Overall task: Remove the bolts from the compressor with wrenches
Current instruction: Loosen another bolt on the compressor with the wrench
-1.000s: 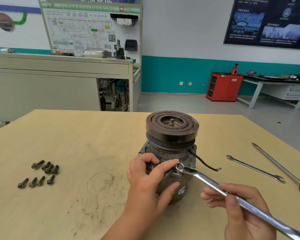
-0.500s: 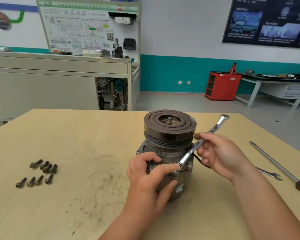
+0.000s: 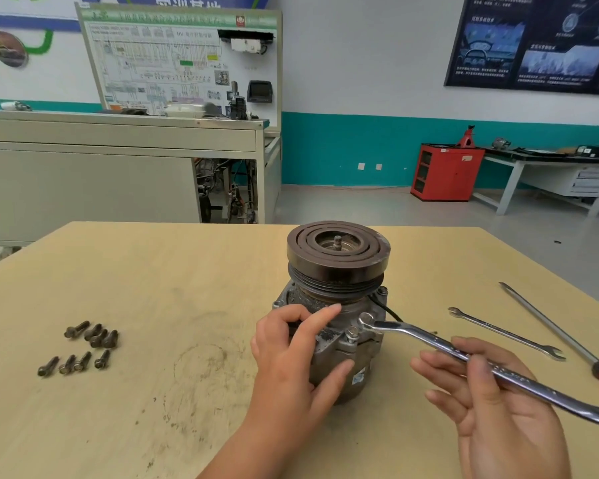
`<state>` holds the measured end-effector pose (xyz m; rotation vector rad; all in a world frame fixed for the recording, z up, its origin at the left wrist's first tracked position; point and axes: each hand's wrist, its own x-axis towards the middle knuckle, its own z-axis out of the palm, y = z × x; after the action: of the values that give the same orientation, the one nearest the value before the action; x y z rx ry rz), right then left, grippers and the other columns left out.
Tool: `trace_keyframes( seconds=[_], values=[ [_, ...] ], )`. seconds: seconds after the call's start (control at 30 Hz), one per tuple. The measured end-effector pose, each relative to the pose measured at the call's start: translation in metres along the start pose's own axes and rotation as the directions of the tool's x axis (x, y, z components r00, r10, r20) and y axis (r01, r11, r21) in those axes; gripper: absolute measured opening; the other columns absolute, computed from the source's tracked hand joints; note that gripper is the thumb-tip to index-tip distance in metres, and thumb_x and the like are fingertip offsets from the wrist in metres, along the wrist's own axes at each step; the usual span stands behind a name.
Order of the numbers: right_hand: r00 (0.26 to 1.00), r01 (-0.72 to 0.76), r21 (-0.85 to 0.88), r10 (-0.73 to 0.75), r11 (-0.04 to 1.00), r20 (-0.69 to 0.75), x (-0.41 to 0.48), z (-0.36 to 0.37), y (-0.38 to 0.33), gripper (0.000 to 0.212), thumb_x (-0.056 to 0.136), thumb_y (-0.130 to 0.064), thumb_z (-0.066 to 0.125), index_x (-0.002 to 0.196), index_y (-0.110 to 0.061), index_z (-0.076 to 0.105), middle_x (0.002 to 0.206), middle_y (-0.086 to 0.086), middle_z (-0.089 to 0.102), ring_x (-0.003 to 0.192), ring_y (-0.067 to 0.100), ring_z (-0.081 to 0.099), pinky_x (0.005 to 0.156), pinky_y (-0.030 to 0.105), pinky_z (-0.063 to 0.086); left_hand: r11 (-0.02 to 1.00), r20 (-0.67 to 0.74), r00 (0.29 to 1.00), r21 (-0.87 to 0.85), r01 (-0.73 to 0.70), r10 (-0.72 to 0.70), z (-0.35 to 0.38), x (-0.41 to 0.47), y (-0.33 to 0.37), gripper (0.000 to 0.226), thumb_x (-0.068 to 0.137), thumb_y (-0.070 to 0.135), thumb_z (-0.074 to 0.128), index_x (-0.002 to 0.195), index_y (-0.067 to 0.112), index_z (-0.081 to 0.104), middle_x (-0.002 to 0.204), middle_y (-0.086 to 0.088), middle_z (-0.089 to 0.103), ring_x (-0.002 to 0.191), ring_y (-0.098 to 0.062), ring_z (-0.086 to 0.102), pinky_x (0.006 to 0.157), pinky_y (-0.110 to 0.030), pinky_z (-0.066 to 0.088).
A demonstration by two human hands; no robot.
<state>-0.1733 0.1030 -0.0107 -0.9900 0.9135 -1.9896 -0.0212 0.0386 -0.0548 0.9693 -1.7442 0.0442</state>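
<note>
- The compressor [image 3: 336, 305] stands upright on the table [image 3: 153, 271], pulley end up, near the middle of the top.
- Eight loose bolts [image 3: 97, 337] lie in two little rows well off to the left of it, so by my reckoning a good part of the job is done.
- Not all of it, though: one flange bolt [image 3: 351, 335] sits in the housing at the front, and a second bolt head [image 3: 381, 291] shows under the pulley at the right (there may be more round the back, which I cannot see from here).
- The left hand [image 3: 291, 347] grips the body of the compressor, fingers curled round it and thumb low on the front, steadying it.
- The right hand [image 3: 481, 385] holds the wrench [image 3: 436, 344] by its shaft, thumb pressed over the top and fingers fairly straight beneath.
- The ring end of that wrench rests at the flange just beside the front bolt; whether it is over a bolt head I cannot tell.
- A spare wrench [image 3: 505, 333] and a screwdriver [image 3: 561, 330] lie untouched on the right.
- What is left, I judge, is to back out the remaining bolts and set them with the others.
</note>
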Motion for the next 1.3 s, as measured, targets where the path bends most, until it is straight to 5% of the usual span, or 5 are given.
trace_keyframes(
  seconds=[0.17,0.37,0.67,0.87,1.3],
  values=[
    [0.994,-0.026,-0.172,0.043,0.985,0.099,-0.005,0.006,-0.004,0.064,0.034,-0.078,0.074,0.074,-0.028,0.071,0.07,0.008,0.073,0.063,0.022,0.072,0.044,0.016,0.051,1.0,0.001,1.0,-0.009,-0.009,0.009,0.0,0.0,-0.001,0.049,0.078,0.042,0.059,0.125,0.037,0.047,0.106,0.007,0.039,0.098,-0.012,0.037,0.087,-0.033,0.036],
    [0.98,-0.132,-0.165,0.154,0.977,0.129,0.026,-0.005,-0.003,0.033,0.095,-0.018,0.045,0.071,-0.018,0.067,0.057,0.013,0.067,0.042,0.02,0.062,0.036,0.014,0.041,1.0,-0.01,1.0,-0.017,-0.024,0.024,0.003,-0.001,-0.002,0.036,0.077,0.04,0.06,0.113,0.043,0.054,0.107,0.006,0.037,0.101,-0.012,0.036,0.087,-0.035,0.036],
    [0.771,-0.618,0.081,0.582,0.782,0.259,0.083,-0.009,0.005,0.011,0.074,-0.021,0.05,0.077,-0.016,0.059,0.051,-0.004,0.046,0.036,0.004,0.038,0.032,0.013,0.028,0.999,-0.04,0.998,0.006,-0.04,0.04,0.001,-0.001,0.0,0.052,0.078,0.038,0.06,0.127,0.042,0.044,0.108,0.008,0.035,0.101,-0.005,0.036,0.08,-0.049,0.045],
    [0.965,-0.248,0.027,0.244,0.968,0.096,0.02,-0.024,-0.004,0.035,0.081,-0.028,0.042,0.066,-0.027,0.073,0.067,0.007,0.071,0.04,0.014,0.059,0.038,0.006,0.031,1.0,-0.011,1.0,-0.003,0.014,-0.014,0.0,-0.001,0.0,0.054,0.076,0.043,0.059,0.127,0.031,0.045,0.106,0.005,0.04,0.1,-0.004,0.036,0.086,-0.044,0.038],
    [0.968,0.183,-0.399,-0.095,0.898,0.231,-0.016,0.002,-0.005,0.017,0.074,-0.046,0.051,0.081,-0.042,0.066,0.077,-0.007,0.075,0.057,0.016,0.07,0.046,0.004,0.041,1.0,-0.014,1.0,-0.003,-0.013,0.013,0.0,0.0,0.0,0.037,0.077,0.042,0.058,0.114,0.04,0.054,0.107,0.007,0.035,0.102,-0.008,0.037,0.086,-0.043,0.038]
  ],
)
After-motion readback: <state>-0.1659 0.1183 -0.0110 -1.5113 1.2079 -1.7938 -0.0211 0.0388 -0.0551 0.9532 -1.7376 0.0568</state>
